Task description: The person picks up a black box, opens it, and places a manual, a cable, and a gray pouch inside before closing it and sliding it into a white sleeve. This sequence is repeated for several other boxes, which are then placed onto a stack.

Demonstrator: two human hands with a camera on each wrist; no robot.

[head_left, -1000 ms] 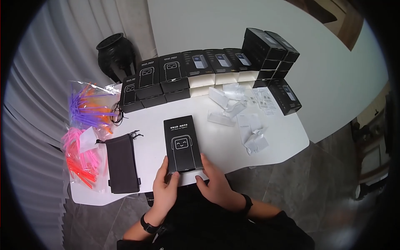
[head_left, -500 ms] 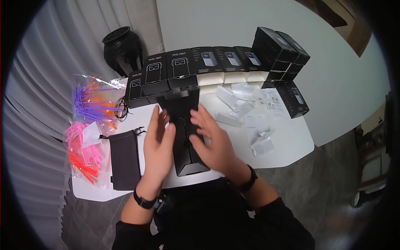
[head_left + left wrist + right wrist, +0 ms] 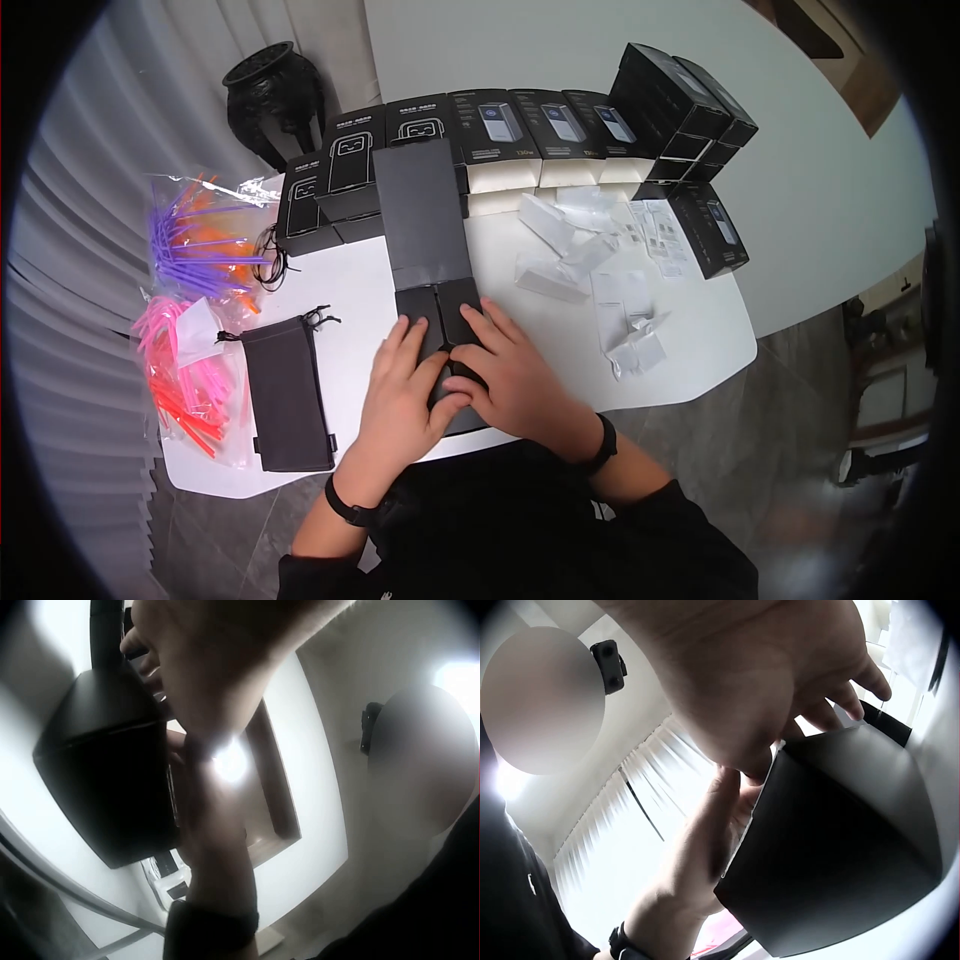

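A black box [image 3: 410, 306] lies on the white table in front of me, its long lid flap [image 3: 422, 215] folded up and away. Under that flap, two dark inner panels meet at a seam along the middle. My left hand [image 3: 405, 390] rests on the left panel, fingers extended and thumb near the seam. On the right panel lies my right hand [image 3: 515, 375], fingers spread, thumb close to the left one. The near part of the box is mostly hidden by the hands. Both wrist views show the box's dark end [image 3: 105, 765] and side [image 3: 832, 855] below the palms.
Black boxes [image 3: 500, 125] stand in a row at the back, with more stacked [image 3: 670, 100] at the right. Crumpled clear plastic wrap [image 3: 570, 240] lies to the right. At left are a dark drawstring pouch [image 3: 287, 395] and bags of purple [image 3: 195, 245] and pink [image 3: 185, 350] sticks.
The box's lid was shut with both hands at its near end, then swung up and away. Both hands have come down from the air onto the inner panels.
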